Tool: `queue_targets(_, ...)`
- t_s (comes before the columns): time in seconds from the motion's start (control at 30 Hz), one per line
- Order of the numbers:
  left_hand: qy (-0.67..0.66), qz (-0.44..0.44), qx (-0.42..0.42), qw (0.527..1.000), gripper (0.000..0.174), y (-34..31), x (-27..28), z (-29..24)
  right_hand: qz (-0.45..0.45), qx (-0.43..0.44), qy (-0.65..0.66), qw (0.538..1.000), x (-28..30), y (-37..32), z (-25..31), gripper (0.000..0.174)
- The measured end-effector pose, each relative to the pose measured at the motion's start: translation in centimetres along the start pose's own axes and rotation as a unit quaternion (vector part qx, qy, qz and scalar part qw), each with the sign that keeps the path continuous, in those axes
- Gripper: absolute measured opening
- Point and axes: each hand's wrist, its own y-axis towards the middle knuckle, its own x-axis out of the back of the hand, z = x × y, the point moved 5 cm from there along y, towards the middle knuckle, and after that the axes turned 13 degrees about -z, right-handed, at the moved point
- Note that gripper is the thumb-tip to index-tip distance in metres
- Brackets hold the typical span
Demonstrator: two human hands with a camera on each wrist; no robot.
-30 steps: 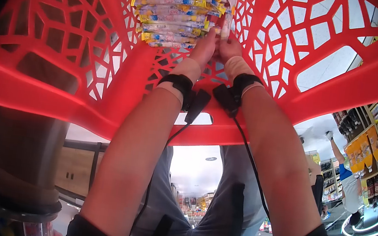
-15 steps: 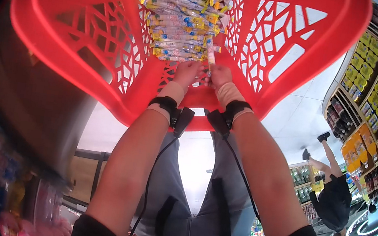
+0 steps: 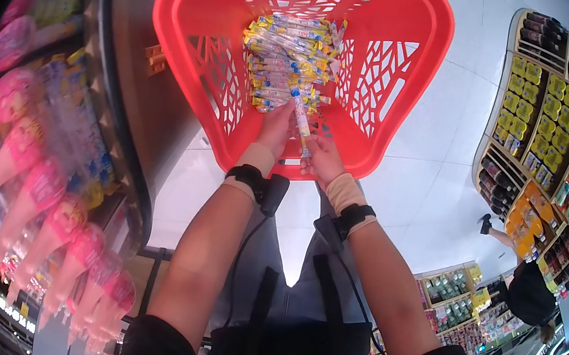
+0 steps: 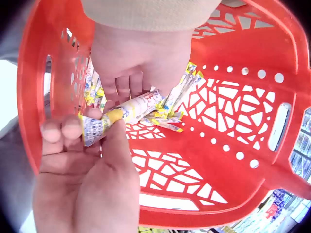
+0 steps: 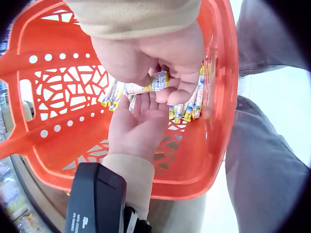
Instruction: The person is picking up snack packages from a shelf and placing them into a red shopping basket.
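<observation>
A slim stick in a clear wrapper with yellow and blue printed ends (image 3: 301,119) slants between my two hands over the red basket (image 3: 402,132). My right hand (image 3: 324,158) pinches its near end between thumb and fingers. Around its far part, the fingers and thumb of my left hand (image 3: 275,127) hold it; in the left wrist view that hand covers part of the wrapped stick (image 4: 141,107). Many similar wrapped sticks (image 3: 277,69) lie stacked crosswise in the basket, just beyond my hands.
On the left, a curved display shelf (image 3: 117,112) carries pink-topped packages (image 3: 39,181). Shelves of yellow packs (image 3: 523,112) line the right side across a pale floor (image 3: 435,176). A person in black (image 3: 534,293) is at the lower right.
The basket now appears smaller and whole in the head view, and the left display has come into sight. My left hand has come onto the stick that the right hand holds.
</observation>
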Motion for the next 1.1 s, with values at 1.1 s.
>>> queue_targets(1.1, 0.038, 0.157, -0.212, 0.964, 0.031, -39.0, 0.1, -17.4, 0.186, 0.241, -0.081, 0.949, -6.8, -35.8, 9.0, 0.03)
